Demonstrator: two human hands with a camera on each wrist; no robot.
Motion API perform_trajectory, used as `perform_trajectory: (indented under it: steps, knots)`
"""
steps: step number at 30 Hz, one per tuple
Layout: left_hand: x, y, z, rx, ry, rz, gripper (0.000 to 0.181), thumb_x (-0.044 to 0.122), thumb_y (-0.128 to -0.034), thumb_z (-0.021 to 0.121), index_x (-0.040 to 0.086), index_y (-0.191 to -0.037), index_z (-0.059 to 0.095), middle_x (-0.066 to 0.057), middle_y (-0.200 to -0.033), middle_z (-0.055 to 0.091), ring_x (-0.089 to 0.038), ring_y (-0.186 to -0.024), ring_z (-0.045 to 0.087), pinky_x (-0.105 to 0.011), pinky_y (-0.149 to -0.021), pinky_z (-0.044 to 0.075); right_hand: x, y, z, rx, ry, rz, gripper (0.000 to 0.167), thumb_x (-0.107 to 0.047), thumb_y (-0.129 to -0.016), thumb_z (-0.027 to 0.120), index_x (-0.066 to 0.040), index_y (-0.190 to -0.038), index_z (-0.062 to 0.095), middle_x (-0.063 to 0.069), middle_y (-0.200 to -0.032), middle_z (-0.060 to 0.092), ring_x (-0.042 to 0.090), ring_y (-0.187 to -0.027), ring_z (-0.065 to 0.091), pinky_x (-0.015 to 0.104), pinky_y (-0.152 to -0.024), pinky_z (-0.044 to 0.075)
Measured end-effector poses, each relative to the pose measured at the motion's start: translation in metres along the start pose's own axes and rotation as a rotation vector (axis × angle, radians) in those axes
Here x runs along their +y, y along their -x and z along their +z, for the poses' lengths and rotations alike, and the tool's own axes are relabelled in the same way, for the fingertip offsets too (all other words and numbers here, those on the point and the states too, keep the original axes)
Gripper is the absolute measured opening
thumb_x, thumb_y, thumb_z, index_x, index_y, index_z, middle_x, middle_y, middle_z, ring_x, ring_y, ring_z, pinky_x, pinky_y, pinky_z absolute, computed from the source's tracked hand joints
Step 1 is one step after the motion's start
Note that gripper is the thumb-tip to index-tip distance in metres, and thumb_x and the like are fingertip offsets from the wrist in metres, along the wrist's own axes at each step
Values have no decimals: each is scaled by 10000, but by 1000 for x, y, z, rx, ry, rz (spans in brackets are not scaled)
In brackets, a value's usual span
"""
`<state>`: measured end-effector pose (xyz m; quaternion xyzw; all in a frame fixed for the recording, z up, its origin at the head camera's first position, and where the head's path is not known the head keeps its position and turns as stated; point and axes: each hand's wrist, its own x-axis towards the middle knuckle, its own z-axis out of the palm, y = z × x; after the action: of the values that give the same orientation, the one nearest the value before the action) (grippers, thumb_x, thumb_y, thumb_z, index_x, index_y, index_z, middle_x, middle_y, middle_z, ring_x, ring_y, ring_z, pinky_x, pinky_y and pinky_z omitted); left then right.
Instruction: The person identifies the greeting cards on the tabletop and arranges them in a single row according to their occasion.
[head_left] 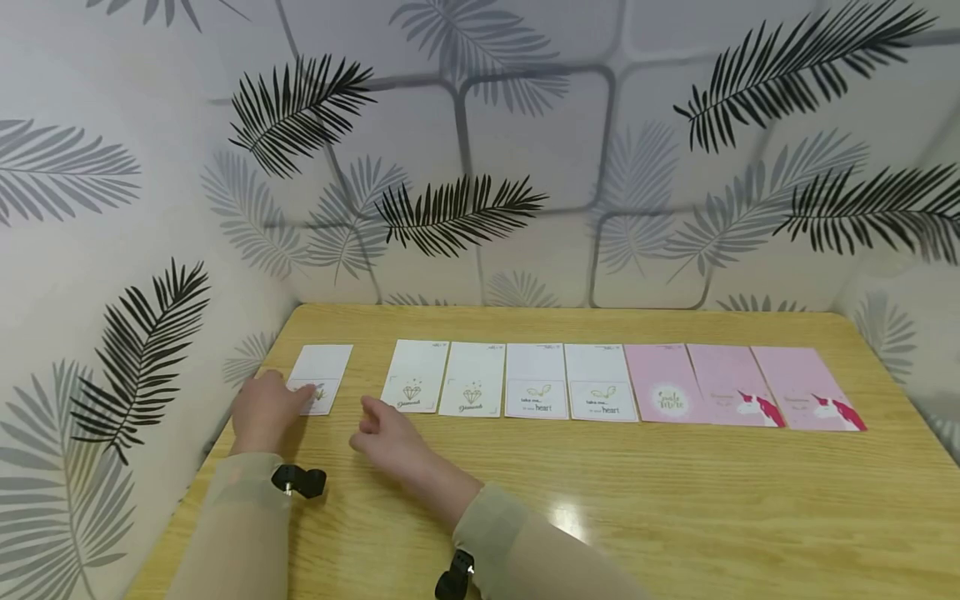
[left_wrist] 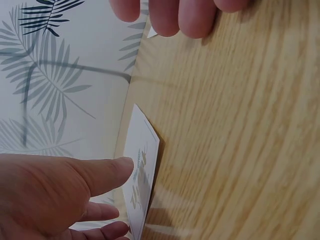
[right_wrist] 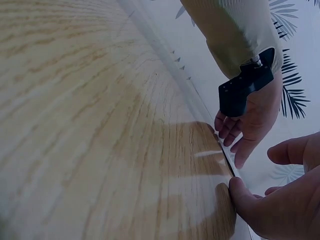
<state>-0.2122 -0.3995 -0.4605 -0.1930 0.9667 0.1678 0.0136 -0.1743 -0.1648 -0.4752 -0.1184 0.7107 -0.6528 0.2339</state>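
At the far left of the row lies a white greeting card (head_left: 321, 362) with a gold print. My left hand (head_left: 266, 408) is at its left side, thumb on the printed face and the other fingers at the edge; their undersides are hidden. In the left wrist view, a shadow runs beside the card (left_wrist: 141, 145). My right hand (head_left: 397, 442) is above the wood right of it, fingers loosely bent and holding nothing. Nearest to the right hand is a white card with a gold diamond (head_left: 415, 367). The right wrist view shows the left hand (right_wrist: 260, 112) beyond the right one (right_wrist: 285, 210).
Rightward along the wooden table (head_left: 675, 508) stand a second diamond card (head_left: 472, 367), two white "heart" cards (head_left: 536, 367), a pink card with white glow (head_left: 656, 367) and two pink unicorn cards (head_left: 798, 375). Leaf-patterned wall covering (head_left: 540, 167) rises behind and at the left.
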Motion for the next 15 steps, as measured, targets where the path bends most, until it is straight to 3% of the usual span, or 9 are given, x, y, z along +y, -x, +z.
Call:
perform_trajectory:
  steps: [9, 15]
  knots:
    - [7, 4, -3, -25, -43, -13, 713, 442, -1007, 743, -205, -1281, 622, -442, -1260, 618, -621, -1188, 586, -677, -920, 545, 1, 1, 2, 14, -5, 6, 698, -66, -1002, 694, -22, -1659, 462, 153, -1628, 547, 309, -1475, 561, 468, -1188, 468]
    - [9, 6, -8, -39, -46, -19, 616, 414, -1002, 765, -176, -1152, 673, -370, -1119, 701, -545, -1022, 680, -628, -803, 581, 1, 3, 3, 17, -26, 10, 692, -40, -1000, 685, -12, -1655, 463, 161, -1619, 557, 310, -1471, 566, 468, -1186, 469]
